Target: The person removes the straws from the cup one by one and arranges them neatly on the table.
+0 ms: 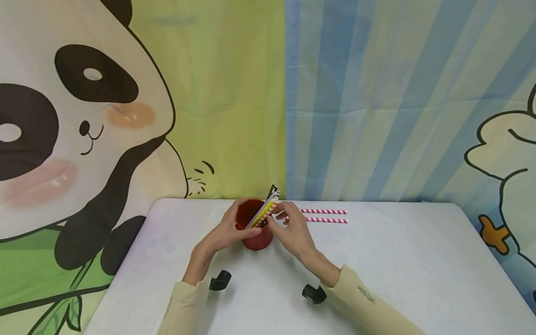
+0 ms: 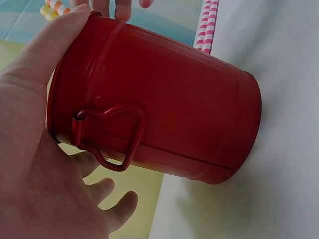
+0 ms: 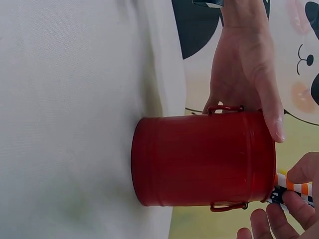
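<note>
A red metal bucket (image 1: pixel 258 242) with small wire handles (image 2: pixel 139 142) stands upright at the far middle of the white table. My left hand (image 1: pixel 223 232) holds it by the rim from the left, thumb (image 2: pixel 55 42) along the top edge and fingers behind the wall. A bunch of patterned paper straws (image 1: pixel 263 214), in yellow, orange stripe, lilac and black and white, leans out of the bucket toward the right. My right hand (image 1: pixel 296 232) pinches the straws at the rim's right side. Their lower ends are hidden inside the bucket.
Two pink-and-white striped straws (image 1: pixel 325 220) lie at the back, right of the bucket. The white table (image 1: pixel 402 271) ends at a curtain (image 1: pixel 234 112) behind. Black wrist-camera parts (image 1: pixel 220 280) show near both forearms.
</note>
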`<action>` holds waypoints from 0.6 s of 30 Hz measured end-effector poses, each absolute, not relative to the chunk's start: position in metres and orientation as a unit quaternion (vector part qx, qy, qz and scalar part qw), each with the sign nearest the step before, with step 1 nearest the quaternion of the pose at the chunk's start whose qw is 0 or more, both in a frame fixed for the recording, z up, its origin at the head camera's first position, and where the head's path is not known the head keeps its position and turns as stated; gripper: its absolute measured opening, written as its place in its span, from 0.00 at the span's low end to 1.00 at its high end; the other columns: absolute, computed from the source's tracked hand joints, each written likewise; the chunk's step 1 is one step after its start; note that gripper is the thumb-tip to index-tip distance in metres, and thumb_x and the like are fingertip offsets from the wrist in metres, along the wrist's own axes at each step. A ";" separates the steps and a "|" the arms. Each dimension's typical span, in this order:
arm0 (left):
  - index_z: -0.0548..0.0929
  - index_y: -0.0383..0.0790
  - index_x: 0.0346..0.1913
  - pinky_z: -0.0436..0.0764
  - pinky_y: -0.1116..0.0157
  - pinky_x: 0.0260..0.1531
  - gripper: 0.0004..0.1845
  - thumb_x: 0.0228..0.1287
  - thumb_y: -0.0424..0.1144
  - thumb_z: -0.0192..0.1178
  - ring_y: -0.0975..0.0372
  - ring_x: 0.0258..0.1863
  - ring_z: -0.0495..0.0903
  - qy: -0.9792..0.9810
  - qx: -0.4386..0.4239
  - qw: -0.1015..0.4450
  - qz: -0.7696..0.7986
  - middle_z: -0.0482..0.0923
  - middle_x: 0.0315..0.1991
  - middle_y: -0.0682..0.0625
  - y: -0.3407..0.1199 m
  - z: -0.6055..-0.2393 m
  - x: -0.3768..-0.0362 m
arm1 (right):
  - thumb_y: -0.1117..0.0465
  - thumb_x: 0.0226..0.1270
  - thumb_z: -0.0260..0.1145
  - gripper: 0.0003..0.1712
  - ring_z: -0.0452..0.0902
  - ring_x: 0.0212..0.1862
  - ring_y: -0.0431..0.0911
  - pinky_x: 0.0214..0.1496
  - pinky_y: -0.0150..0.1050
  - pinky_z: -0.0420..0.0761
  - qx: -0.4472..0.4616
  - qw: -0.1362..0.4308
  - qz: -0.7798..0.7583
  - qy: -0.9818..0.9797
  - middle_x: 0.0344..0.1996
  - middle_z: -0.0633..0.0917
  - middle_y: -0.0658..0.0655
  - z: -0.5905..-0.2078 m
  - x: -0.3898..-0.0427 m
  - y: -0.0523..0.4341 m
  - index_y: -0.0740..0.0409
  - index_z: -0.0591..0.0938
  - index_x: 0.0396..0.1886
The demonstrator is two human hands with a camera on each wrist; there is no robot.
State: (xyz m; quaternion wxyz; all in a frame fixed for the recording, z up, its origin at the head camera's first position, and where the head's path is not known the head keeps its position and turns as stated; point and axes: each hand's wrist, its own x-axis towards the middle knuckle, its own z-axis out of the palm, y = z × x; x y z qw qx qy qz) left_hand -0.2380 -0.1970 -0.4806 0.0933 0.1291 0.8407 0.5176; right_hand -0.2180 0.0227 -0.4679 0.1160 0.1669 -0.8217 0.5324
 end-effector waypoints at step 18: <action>0.52 0.41 0.78 0.72 0.45 0.64 0.50 0.59 0.40 0.72 0.46 0.68 0.65 0.834 0.136 0.105 0.524 0.63 0.71 0.40 -0.192 -0.455 -0.226 | 0.57 0.66 0.68 0.10 0.80 0.45 0.51 0.49 0.55 0.82 0.156 0.100 0.518 -0.835 0.44 0.82 0.59 -0.470 -0.216 0.019 0.56 0.80 0.42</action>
